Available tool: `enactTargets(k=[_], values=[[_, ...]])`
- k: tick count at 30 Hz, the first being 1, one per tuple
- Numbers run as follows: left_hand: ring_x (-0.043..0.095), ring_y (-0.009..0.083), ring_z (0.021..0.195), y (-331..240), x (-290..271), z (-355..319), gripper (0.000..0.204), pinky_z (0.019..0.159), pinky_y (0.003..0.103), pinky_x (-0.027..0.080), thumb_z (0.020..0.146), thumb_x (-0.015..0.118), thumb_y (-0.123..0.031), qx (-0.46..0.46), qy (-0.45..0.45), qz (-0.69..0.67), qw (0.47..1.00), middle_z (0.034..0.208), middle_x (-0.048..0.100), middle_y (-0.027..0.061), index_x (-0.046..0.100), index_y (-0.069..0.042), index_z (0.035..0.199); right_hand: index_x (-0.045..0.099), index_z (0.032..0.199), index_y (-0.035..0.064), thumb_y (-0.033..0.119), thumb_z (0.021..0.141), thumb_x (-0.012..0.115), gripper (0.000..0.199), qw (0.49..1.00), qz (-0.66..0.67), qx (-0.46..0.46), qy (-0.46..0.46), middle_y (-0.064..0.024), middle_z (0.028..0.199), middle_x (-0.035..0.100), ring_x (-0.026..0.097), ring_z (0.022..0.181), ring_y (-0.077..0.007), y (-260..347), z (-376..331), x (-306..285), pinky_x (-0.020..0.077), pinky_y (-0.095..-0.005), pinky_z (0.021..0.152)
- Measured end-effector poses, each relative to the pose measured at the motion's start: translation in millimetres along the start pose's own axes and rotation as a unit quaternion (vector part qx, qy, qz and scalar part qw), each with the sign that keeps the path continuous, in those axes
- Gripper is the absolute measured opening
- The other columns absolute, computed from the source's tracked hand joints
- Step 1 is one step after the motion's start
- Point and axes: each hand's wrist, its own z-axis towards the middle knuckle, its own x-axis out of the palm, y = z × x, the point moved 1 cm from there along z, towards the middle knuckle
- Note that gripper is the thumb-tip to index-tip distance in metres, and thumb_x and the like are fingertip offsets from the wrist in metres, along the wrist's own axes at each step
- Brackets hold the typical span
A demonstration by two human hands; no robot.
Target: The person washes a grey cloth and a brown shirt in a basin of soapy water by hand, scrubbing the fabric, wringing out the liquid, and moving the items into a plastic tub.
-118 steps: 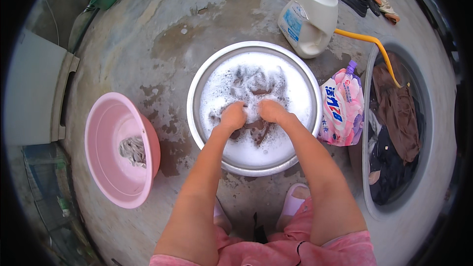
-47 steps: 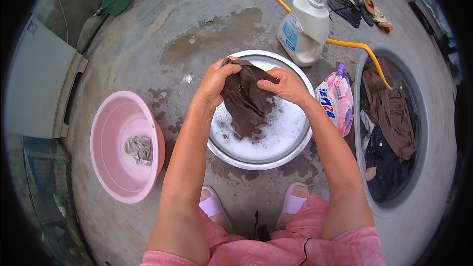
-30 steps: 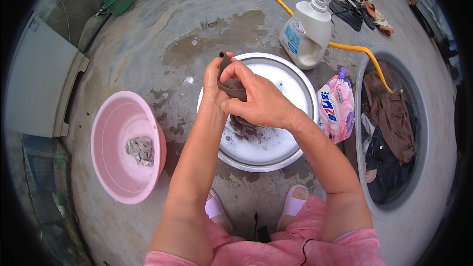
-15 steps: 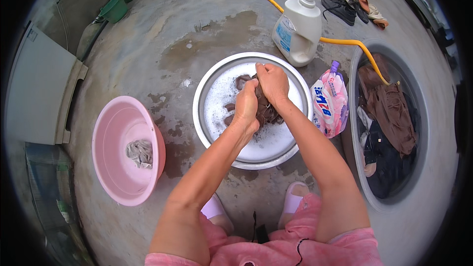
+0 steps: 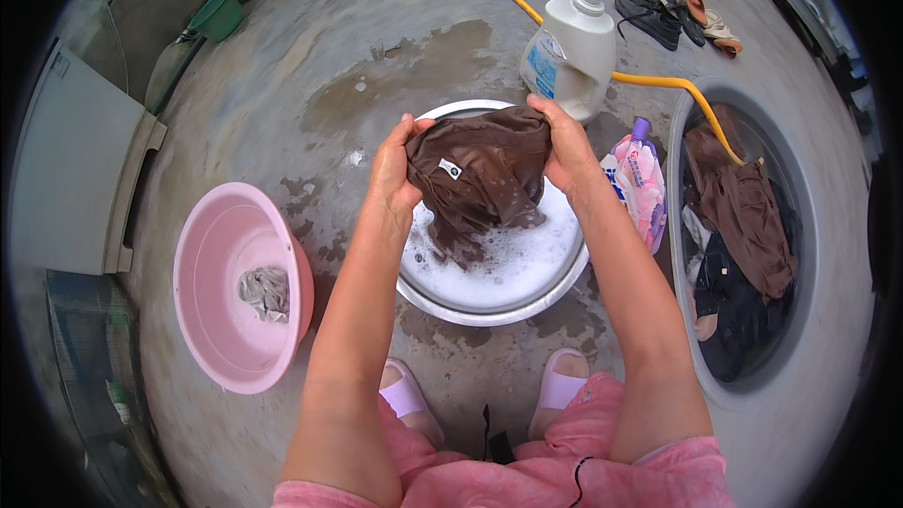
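A wet brown garment (image 5: 484,165) is stretched between my two hands, its top edge raised and a small white label showing on it. My left hand (image 5: 393,169) grips its left end, fingers partly behind the cloth. Its right end is pinched by my right hand (image 5: 564,141), thumb on top. The lower part of the cloth hangs down into white suds in a round metal basin (image 5: 489,317). What kind of garment it is, I cannot tell for sure.
A white jug (image 5: 574,47) without a cap stands behind the basin, a pink-and-purple pouch (image 5: 640,179) right of it. Farther right, a grey tub (image 5: 691,339) holds soaked clothes and the end of a yellow hose (image 5: 658,80). At left, a pink basin (image 5: 202,320) holds a grey cloth.
The brown garment was bunched in the suds between my closed hands. Now my hands have moved apart and up, spreading its upper edge open above the basin.
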Motion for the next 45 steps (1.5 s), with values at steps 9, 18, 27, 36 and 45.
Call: enactTargets(k=[9,18,27,36,45], values=[[0.049,0.0156,0.049,15,20,-16,0.025,0.045,0.03,0.042,0.085,0.057,-0.031,-0.076,-0.076,-0.037,0.994,0.06,0.055,0.0019,0.055,-0.009,0.072,0.054,0.06,0.0032,0.023,0.081,0.056,0.029,0.772,-0.509,-0.38,0.023,-0.0135,0.057,0.055,0.055,0.051,-0.0274,-87,-56,86,0.0427,-0.0352,0.049],[0.044,0.0121,0.044,22,30,-19,0.031,0.041,0.027,0.038,0.086,0.054,-0.031,-0.049,-0.072,-0.03,0.996,0.052,0.045,-0.0015,0.045,-0.014,0.062,0.055,0.056,0.0068,0.027,0.081,0.053,0.033,0.759,-0.511,-0.399,-0.059,-0.0133,0.053,0.055,0.054,0.046,-0.0309,-84,-31,75,0.0425,-0.0385,0.045],[0.054,0.0118,0.058,68,63,-46,0.027,0.053,0.029,0.047,0.087,0.05,-0.036,-0.174,0.035,0.106,0.978,0.068,0.056,-0.0011,0.053,-0.013,0.072,0.065,0.07,0.0045,0.041,0.083,0.041,0.045,0.76,-0.556,-0.158,-0.299,-0.0186,0.072,0.062,0.059,0.071,-0.0375,-52,26,-24,0.0445,-0.0459,0.066],[0.056,0.0135,0.065,16,38,-23,0.031,0.063,0.03,0.049,0.09,0.049,-0.037,-0.065,0.032,0.053,0.996,0.07,0.056,0.0009,0.054,-0.01,0.076,0.055,0.111,0.0021,0.036,0.09,0.046,0.041,0.987,-0.092,0.086,0.096,-0.0097,0.105,0.06,0.058,0.096,-0.018,-11,2,-22,0.0451,-0.0305,0.085],[0.056,0.0132,0.086,-4,16,-23,0.026,0.075,0.027,0.049,0.085,0.06,-0.031,0.028,0.09,0.157,0.983,0.087,0.059,0.0043,0.057,-0.006,0.092,0.061,0.093,0.0017,0.025,0.08,0.067,0.027,0.959,-0.277,-0.045,0.04,-0.0035,0.085,0.063,0.057,0.074,-0.0086,-4,-6,19,0.046,-0.0218,0.064]])
